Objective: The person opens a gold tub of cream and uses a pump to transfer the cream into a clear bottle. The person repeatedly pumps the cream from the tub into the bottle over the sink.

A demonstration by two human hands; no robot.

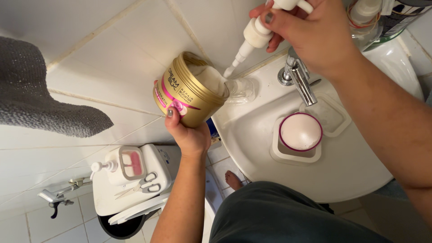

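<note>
Two hands worked above the white sink [360, 175]: the left hand [189, 135] gripped a tilted gold cream jar [189, 92], open at the basin's edge. Right hand [310, 31] clutched a white pump dispenser [254, 36], its tube tip touching the jar's rim.

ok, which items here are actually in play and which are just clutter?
In use:
- gold jar of white cream, tilted in the left hand
- white pump dispenser, held by the right hand
- small clear bottle on the sink rim, under the pump's tube

Lying about:
- scissors
- pump bottle
- domed lid
- tap
- grey towel
</note>
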